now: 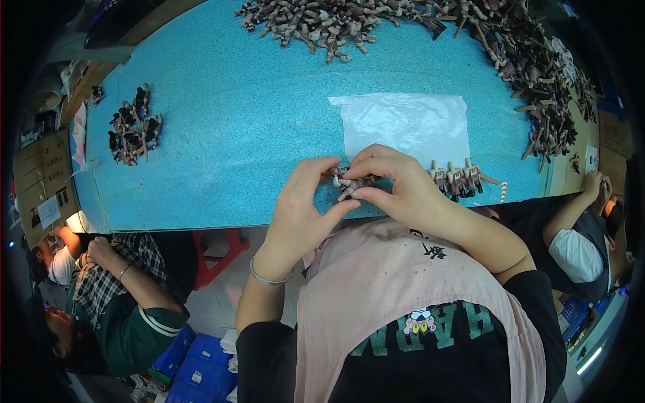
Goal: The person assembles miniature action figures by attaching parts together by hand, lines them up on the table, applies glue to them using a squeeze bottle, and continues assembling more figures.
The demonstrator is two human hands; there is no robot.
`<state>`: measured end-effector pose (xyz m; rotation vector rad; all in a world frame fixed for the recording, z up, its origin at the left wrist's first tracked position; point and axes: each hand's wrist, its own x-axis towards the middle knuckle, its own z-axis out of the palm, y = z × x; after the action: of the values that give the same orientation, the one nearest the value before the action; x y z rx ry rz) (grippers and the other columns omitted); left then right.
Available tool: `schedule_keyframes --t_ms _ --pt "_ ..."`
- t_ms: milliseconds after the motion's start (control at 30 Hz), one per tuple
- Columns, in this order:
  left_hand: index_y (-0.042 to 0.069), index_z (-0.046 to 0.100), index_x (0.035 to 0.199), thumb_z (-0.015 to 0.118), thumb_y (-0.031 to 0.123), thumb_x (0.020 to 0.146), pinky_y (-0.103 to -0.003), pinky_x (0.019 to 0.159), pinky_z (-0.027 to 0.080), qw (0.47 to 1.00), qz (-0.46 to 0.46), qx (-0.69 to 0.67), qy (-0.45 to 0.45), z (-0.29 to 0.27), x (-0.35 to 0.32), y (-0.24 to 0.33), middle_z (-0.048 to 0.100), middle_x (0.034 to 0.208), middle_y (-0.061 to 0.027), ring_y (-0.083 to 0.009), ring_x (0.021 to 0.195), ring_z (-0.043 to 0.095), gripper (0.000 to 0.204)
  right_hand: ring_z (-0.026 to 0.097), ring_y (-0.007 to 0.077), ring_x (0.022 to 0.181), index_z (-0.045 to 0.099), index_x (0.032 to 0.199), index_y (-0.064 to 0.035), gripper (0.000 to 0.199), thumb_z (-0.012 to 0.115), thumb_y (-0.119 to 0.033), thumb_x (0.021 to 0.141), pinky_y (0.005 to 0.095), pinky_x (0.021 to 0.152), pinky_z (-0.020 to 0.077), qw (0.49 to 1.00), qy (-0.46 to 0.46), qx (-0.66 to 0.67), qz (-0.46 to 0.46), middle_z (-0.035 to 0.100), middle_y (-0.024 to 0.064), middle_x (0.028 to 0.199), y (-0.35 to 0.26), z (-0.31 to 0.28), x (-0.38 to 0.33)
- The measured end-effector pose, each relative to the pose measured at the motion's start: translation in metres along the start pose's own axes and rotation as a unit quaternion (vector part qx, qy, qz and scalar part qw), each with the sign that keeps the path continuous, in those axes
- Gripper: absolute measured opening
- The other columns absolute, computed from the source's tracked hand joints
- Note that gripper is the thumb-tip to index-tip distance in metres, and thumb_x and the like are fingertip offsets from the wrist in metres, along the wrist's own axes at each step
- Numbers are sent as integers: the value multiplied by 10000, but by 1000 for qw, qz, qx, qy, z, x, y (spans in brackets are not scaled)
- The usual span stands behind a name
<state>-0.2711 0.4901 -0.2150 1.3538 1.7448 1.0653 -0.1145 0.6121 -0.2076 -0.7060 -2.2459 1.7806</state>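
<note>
Between my two hands, just above the near edge of the blue table [222,134], is a small toy figure [349,186] in brown and pale tones. My left hand [302,201] pinches it from the left with thumb and forefinger. From the other side my right hand [390,178] grips it, thumb below and fingers above, hiding part of it. A clear plastic bag [406,127] lies flat just beyond my right hand. Beside my right wrist, several similar figures [457,180] lie side by side in a row.
Big piles of figures cover the far edge [322,27] and the right side [537,87]. A smaller cluster [134,127] lies at the left. Co-workers sit at the left [134,295] and the right [578,235]. Below the table are a red stool [225,255] and blue bins [201,363].
</note>
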Motion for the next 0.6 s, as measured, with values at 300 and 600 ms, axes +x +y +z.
schedule_keyframes --t_ms 300,600 --pt "-11 639 1006 675 24 795 -339 792 511 993 -33 -109 10 -2 4 -12 630 989 -136 -243 885 635 217 609 178 963 660 960 27 207 722 30 763 297 865 501 992 -27 60 109 593 97 1028 0 0 5" --pt "-9 653 945 686 0 794 -290 772 512 992 -24 -118 33 6 1 -25 637 950 -122 -200 892 642 155 607 190 973 658 970 11 222 729 9 760 308 862 492 991 -41 37 125 598 96 1003 -3 -2 8"
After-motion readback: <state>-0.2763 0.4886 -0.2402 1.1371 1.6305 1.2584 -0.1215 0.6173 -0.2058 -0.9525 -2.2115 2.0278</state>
